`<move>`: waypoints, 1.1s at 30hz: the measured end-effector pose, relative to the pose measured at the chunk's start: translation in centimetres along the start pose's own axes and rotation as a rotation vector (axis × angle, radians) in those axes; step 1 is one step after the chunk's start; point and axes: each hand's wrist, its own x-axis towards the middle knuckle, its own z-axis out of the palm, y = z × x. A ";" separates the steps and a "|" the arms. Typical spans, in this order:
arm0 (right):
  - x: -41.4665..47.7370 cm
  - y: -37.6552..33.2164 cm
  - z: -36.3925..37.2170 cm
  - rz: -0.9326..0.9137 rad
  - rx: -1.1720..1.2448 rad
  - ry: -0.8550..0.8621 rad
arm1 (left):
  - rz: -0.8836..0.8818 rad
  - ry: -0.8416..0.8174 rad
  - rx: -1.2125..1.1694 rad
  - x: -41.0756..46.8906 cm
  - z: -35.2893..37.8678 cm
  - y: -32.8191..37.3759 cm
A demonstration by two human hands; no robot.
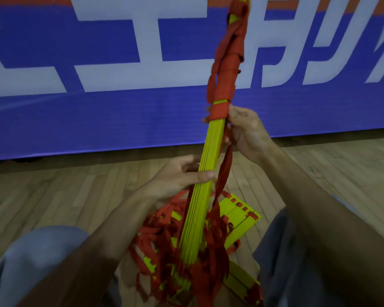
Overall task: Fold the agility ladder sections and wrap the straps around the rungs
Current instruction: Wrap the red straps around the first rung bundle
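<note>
Gripping the rung bundle (211, 151) mid-length w/ our left hand (177, 176), fingers (203, 175) curled round it; right hand (246, 131) higher, pinching the red strap (225, 171) beside it. Bundle tilts upright above the floor (75, 196).

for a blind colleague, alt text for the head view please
A left hand grips a raised stack of flat yellow plastic ladder rungs; the right hand holds a red fabric strap at the stack, whose upper part is already wrapped.

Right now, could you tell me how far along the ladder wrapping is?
The top of the stacked rungs is wrapped in red strap. The left hand grips the stack while the right hand holds strap by the lowest wrap. The lower half is bare, and loose straps lie tangled below.
</note>
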 end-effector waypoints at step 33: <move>-0.1 -0.1 0.6 0.004 -0.039 0.221 | 0.105 0.157 0.104 0.6 -0.8 -0.2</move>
